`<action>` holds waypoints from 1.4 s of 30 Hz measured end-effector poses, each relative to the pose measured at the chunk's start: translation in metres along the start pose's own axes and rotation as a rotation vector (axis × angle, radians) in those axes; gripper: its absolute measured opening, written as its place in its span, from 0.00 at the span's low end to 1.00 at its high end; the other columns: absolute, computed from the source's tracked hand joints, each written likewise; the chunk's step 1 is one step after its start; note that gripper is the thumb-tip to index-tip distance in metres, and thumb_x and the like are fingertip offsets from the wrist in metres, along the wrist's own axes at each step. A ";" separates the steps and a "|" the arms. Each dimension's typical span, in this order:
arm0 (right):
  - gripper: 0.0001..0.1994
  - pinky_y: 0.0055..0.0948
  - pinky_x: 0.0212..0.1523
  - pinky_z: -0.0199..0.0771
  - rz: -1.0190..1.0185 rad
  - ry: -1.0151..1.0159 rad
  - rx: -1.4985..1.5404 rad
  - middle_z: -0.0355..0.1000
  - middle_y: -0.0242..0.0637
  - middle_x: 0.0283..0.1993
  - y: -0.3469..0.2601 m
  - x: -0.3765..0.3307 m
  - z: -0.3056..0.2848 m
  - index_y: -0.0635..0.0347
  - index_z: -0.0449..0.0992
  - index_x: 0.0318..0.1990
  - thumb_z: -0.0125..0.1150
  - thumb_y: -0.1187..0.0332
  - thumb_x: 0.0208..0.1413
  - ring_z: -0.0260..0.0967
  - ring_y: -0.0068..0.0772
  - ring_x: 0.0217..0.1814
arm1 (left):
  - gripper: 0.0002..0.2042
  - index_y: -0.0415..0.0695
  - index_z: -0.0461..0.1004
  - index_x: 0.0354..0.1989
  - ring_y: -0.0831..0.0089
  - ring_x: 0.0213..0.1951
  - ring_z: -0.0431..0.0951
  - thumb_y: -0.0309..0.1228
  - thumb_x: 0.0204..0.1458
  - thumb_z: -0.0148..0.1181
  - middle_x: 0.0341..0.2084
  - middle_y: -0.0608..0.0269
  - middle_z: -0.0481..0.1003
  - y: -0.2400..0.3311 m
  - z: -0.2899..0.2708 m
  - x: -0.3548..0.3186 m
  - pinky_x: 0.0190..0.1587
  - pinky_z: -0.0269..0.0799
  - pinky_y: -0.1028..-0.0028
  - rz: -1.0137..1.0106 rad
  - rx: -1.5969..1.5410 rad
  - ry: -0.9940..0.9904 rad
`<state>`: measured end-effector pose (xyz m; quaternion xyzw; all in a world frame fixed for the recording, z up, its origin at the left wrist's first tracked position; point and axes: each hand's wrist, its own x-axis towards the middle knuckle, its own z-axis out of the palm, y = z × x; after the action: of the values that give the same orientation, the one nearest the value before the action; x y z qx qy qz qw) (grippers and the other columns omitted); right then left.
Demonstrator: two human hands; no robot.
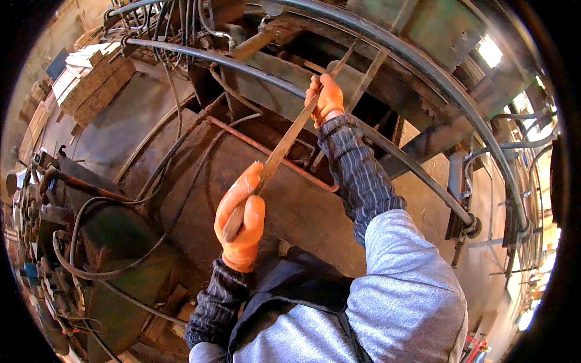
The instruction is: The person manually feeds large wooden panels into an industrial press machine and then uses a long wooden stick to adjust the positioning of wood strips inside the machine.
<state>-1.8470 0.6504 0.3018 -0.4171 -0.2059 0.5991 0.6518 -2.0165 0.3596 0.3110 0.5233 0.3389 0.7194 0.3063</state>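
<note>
1. At the centre of the view, our left hand (241,221) in an orange glove is clenched around the wooden handle of a long flat file (284,145); the glove hides most of the handle, so only its butt shows below the fingers.
2. Further up, our right hand (325,97), also in an orange glove, pinches the file near its far end, and the tip beyond the fingers runs into dark shadow where we cannot make it out.
3. Between the two hands the file slants up and to the right, lying across a curved black hose (254,69); whether it touches the hose we cannot tell.
4. Behind the file sits a rusty brown machine body (200,175) with a thin reddish pipe (266,151) across it, partly covered by our striped sleeve.
5. Off to the upper left, a stack of pale wooden boards (91,75) is bent by the lens edge.
6. Down the left rim, cables and dark metal parts blur together and are cut off by the black border.
</note>
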 end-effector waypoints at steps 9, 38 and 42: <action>0.14 0.35 0.25 0.73 0.064 -0.195 0.118 0.74 0.39 0.31 0.033 -0.034 -0.012 0.63 0.71 0.35 0.51 0.59 0.61 0.72 0.37 0.30 | 0.19 0.36 0.67 0.57 0.62 0.53 0.73 0.27 0.56 0.53 0.53 0.49 0.72 0.042 -0.047 -0.030 0.52 0.73 0.68 -0.082 0.589 0.083; 0.14 0.38 0.47 0.71 -0.320 0.250 0.658 0.70 0.34 0.41 -0.110 -0.502 -0.420 0.52 0.68 0.51 0.58 0.63 0.61 0.68 0.34 0.44 | 0.14 0.42 0.73 0.43 0.69 0.38 0.76 0.40 0.59 0.51 0.37 0.62 0.75 0.143 0.108 -0.285 0.37 0.74 0.75 -0.502 0.202 -0.339; 0.09 0.31 0.36 0.74 -0.202 0.450 0.729 0.71 0.34 0.36 -0.133 -0.547 -0.523 0.54 0.71 0.41 0.60 0.61 0.60 0.69 0.30 0.37 | 0.20 0.42 0.66 0.60 0.64 0.56 0.72 0.31 0.59 0.55 0.54 0.56 0.71 0.150 0.293 -0.420 0.52 0.73 0.67 -1.105 -0.626 -0.680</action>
<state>-1.4718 -0.0177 0.2370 -0.2575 0.1264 0.4601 0.8403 -1.6368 -0.0129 0.2689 0.3579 0.2180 0.3199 0.8497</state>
